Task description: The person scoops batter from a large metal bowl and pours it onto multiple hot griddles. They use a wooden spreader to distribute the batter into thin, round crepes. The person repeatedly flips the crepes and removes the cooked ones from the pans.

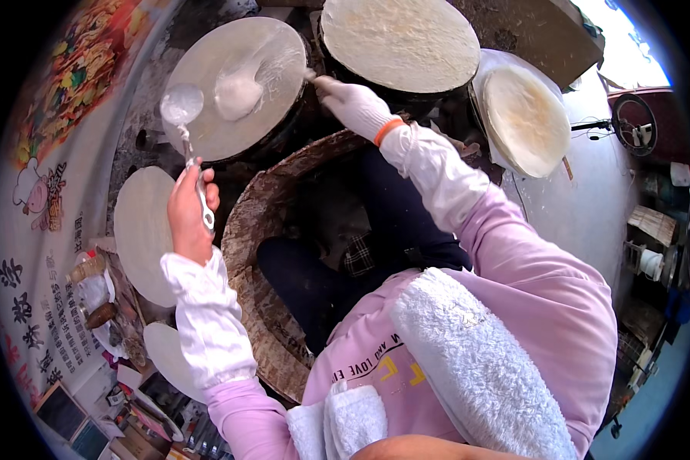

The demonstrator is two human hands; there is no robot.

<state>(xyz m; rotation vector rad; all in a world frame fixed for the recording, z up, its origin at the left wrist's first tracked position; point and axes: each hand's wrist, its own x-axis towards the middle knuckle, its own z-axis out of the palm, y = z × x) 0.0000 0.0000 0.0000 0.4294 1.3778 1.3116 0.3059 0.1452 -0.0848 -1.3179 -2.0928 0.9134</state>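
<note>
From where I sit, the bare left hand [192, 208] has its fingers wrapped firmly round the handle of a silver metal ladle [182, 106], its white-smeared bowl over the left edge of a large, round, pale griddle [199, 65]. The right hand [356, 107], in a white knitted glove, bends its fingers near the griddle's right rim; blur there, so I cannot tell what they grip. A thick white batter puddle [238, 95] lies mid-griddle; farther right are a broad, thin, pale crepe [399, 42] and a round, yellowish crepe stack [527, 121].

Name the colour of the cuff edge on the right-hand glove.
Orange; the cuff edge shows best in the head view.
</note>
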